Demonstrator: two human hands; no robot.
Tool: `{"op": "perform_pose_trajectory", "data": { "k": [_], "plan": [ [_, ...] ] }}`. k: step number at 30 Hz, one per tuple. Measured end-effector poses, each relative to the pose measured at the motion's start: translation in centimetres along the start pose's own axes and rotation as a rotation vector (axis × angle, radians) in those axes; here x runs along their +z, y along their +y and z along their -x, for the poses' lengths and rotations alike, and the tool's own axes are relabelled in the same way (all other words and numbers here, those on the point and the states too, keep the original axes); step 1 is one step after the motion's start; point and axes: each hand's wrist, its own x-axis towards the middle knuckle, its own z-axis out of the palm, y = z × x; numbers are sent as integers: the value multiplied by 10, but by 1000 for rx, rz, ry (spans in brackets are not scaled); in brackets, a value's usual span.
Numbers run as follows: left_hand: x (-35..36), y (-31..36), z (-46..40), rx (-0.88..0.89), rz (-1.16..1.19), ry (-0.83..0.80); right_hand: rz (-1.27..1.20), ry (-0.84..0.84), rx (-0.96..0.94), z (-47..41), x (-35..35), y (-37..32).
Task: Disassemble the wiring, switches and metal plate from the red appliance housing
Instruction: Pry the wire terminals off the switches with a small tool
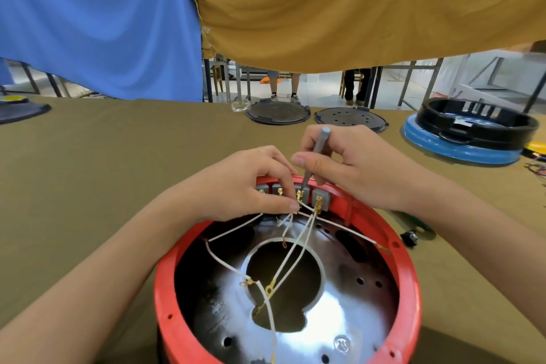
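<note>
Hands meet at the far rim of the round red plastic housing [409, 284] on the olive tabletop [88, 174]. Left hand [245, 186] pinches thin white wires [295, 248] beside the grey switch blocks [307, 195]; right hand [354, 168] grips a slim grey screwdriver [317, 151], tip down among them. Shiny metal plate [348, 316] lies inside.

Both hands [310, 177] curled, pinching.

A single wide-angle head camera looks forward and down from close above the red housing [407, 289], which fills the lower frame. Both forearms enter from below. Farther off, it takes in the olive-covered table [103, 174] and hanging cloths beyond.
</note>
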Motion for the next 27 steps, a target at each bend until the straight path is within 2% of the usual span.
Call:
{"op": "perform_pose_trajectory", "data": {
  "k": [2,7,10,13,15,19,21,27],
  "plan": [
    [0,0,0,-4,3,1,-48,3,39,-3,2,3],
    [0,1,2,-12,10,-8,-434,-41,294,-11,3,17],
    [0,1,2,-21,6,-14,-488,-75,360,-11,6,24],
    [-1,1,3,-27,10,-17,-505,-78,347,-10,5,25],
    [-1,1,2,-25,11,-16,-461,-60,265,-8,2,22],
    [0,1,1,-19,9,-10,-156,-15,46,-3,0,9],
    [0,1,2,-17,13,-7,-74,0,12,-1,1,6],
    [-1,4,2,-29,13,-16,-290,-23,151,-8,3,13]
  ]
}}
